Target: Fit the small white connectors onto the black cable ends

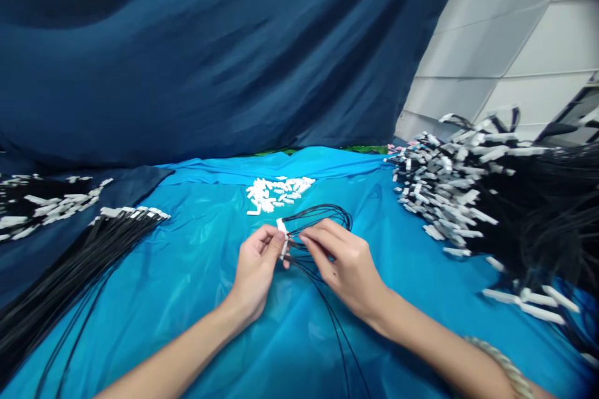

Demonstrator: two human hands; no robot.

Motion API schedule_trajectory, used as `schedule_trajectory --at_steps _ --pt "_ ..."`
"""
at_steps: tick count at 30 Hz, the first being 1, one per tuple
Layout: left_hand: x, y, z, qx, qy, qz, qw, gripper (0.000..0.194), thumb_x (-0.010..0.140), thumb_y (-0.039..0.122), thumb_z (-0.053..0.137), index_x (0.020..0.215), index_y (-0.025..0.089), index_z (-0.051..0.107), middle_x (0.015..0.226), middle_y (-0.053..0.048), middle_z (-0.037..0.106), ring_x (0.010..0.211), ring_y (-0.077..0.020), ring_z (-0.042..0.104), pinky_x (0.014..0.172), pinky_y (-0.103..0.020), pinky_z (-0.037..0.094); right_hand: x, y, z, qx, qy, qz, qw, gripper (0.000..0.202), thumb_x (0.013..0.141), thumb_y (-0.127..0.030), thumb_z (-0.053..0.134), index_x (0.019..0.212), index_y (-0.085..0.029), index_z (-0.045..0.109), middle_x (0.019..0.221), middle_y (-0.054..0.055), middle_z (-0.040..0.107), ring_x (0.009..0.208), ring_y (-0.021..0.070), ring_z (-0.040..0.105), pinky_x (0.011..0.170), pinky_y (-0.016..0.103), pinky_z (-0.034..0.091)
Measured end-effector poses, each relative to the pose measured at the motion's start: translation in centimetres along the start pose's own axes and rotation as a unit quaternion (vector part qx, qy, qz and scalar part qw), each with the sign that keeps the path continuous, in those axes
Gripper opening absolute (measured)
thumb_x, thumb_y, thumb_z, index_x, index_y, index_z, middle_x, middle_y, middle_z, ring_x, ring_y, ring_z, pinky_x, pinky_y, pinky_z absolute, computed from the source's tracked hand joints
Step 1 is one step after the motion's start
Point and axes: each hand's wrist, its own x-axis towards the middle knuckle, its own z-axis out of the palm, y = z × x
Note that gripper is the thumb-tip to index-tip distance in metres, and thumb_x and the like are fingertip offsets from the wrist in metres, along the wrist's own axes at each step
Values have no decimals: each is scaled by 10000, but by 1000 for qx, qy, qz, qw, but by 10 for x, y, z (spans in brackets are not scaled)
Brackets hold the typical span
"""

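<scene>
My left hand [260,268] pinches a white plastic connector [282,227] upright between thumb and fingers. Several thin black wires [334,207] run out from its right side; some loop back over my right hand, and two hang down toward the front edge. Close on the right, my right hand [349,262] has its thumb and fingertips pressed together on a black wire near the connector. The wire's very end is too small to make out. Just beyond both hands lies a loose pile of small white connector housings [274,193].
A blue plastic sheet [196,287] covers the work surface. At left lies a bundle of black wires with white ends [93,255], beside another bundle [60,206] on dark cloth. A large heap of wired connectors [458,181] fills the right. Dark blue cloth [210,56] hangs behind.
</scene>
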Motion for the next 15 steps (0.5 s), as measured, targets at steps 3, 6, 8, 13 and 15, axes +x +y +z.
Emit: schedule_trajectory --at_steps 3,6,8,13,15 --pt "-1 1 1 5 -2 6 1000 232 697 361 573 647 142 513 548 24 475 502 -77 431 453 -189 382 -1 2 0 -23 -17 -8 1000 165 849 -133 403 878 -121 565 794 60 539 727 129 500 658 254 416" --pt "-1 1 1 12 -3 11 1000 229 701 358 569 645 143 511 549 25 473 503 -77 432 450 -187 385 -3 2 1 -37 -32 -6 999 178 858 -145 389 878 -118 564 785 61 527 728 133 490 663 261 410" --pt "-1 0 0 15 -6 12 1000 227 708 357 561 647 145 509 555 24 475 512 -79 436 453 -188 391 -3 1 0 -44 -40 0 998 184 862 -153 383 862 -118 564 779 62 520 730 136 484 666 265 406" --pt "-1 -2 -1 29 -11 16 999 222 726 349 544 653 143 507 561 22 472 522 -80 436 458 -188 399 -2 0 1 -52 -56 7 997 196 866 -165 370 829 -120 558 760 59 506 724 140 467 652 267 395" --pt "0 -2 -1 32 -10 17 999 224 726 351 544 653 142 505 562 22 472 522 -80 436 459 -189 399 -1 -1 1 -58 -62 8 996 197 866 -167 369 828 -122 558 756 56 502 720 140 462 646 266 388"
